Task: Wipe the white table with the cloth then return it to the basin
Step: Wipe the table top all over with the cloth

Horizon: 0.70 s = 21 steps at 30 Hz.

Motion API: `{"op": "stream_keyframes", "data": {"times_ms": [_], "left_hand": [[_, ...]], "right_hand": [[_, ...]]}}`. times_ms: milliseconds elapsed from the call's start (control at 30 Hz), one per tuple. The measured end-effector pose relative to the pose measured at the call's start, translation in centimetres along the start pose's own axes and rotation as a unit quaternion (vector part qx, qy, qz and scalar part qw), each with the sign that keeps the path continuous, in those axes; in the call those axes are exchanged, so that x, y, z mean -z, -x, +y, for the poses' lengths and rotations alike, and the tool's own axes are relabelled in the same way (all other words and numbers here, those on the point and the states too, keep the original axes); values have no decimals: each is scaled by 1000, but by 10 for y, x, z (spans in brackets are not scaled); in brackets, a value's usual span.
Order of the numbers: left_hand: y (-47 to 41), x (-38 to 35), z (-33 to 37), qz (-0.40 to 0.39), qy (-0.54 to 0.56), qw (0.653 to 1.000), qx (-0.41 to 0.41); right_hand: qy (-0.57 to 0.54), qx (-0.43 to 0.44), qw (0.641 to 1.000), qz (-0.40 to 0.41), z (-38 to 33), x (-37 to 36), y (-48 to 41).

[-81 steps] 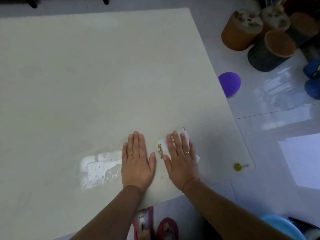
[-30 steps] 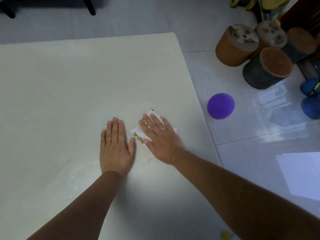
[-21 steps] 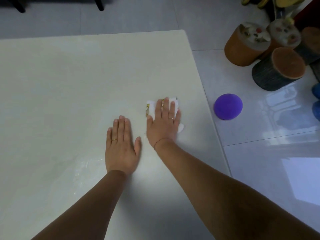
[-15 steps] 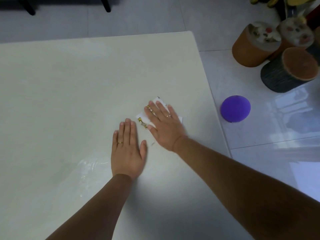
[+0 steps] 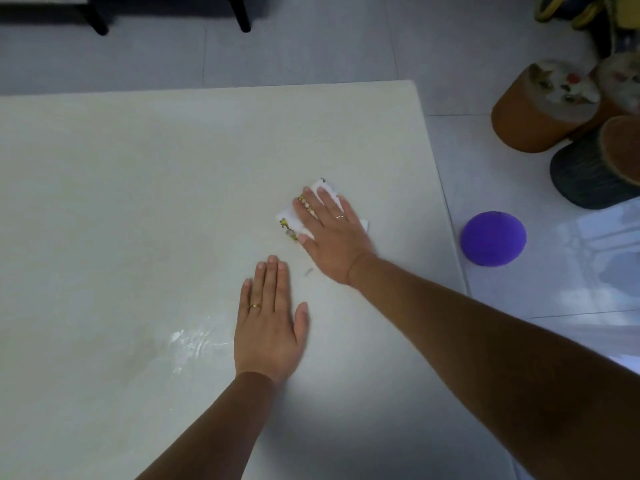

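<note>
The left hand (image 5: 268, 327) lies flat and open on the white table (image 5: 138, 202), palm down, fingers together and pointing toward 12 o'clock, holding nothing; it seems to brace the person. A wet streak (image 5: 188, 341) shines on the table just at its 9 o'clock. The right hand (image 5: 330, 233) sits at the left hand's 1 o'clock, near the table's right edge, also spread flat, with its fingers angled toward 11 o'clock, pressing the white cloth (image 5: 289, 218) against the surface rather than gripping it. The cloth shows past the fingertips and at the thumb side, with a small printed pattern on its edge. The step in hand looks like wiping, still in progress: much of the table looks dry. The next move likely calls for steady downward pressure while sliding the cloth across the unwiped area. The basin is not in view. A purple ball (image 5: 493, 237) rests on the floor at 3 o'clock.
</note>
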<state>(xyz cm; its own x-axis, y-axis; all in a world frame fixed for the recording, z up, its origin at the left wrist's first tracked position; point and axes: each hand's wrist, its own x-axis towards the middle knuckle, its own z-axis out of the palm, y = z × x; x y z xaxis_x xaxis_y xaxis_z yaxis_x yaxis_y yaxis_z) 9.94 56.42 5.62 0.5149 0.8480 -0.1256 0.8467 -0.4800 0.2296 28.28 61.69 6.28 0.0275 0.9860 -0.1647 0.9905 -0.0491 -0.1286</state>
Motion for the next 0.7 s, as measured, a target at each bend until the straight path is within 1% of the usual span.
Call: {"op": "stream_keyframes", "data": {"times_ms": [33,67,100,133,200,233,267,300,333,400,467,533,600,700], "left_hand": [[0,1,1,-3,4,1000,0],[0,2,1,-4,8,1000,0],[0,2,1,-4,12,1000,-1],[-1,2,1,-5,13,1000,-1],[-2,1,0,-9,8,1000,-1],[-2,1,0,-11,5,1000,0],[-2,2,0,-13,3,1000,2],[-1,2,0,-14,3,1000,3],[-1,3,0,-15,6,1000,4],[-2,4,1,-17,17,1000,4],[-3,4,1,-15,25,1000,2],[-3,6,2,-18,28,999,-2],[-2,11,2,-20,33,999,-8],[-15,20,-1,9,32,998,-46]], "right_hand": [[23,15,1000,1,16,2,-1],[38,-3,999,-1,32,4,-4],[36,-53,998,3,46,6,-9],[21,-126,992,11,56,8,-14],[-19,-265,963,32,51,8,-25],[-29,-310,950,38,38,7,-31],[-34,-326,944,38,22,5,-36],[-34,-306,951,36,6,2,-40],[-27,-255,966,32,-9,0,-42],[-11,-118,993,18,-19,-1,-41],[1,-11,1000,12,-2,5,-41],[33,53,998,7,24,10,-43],[50,51,997,6,46,15,-52],[39,-13,999,14,70,21,-68]]}}
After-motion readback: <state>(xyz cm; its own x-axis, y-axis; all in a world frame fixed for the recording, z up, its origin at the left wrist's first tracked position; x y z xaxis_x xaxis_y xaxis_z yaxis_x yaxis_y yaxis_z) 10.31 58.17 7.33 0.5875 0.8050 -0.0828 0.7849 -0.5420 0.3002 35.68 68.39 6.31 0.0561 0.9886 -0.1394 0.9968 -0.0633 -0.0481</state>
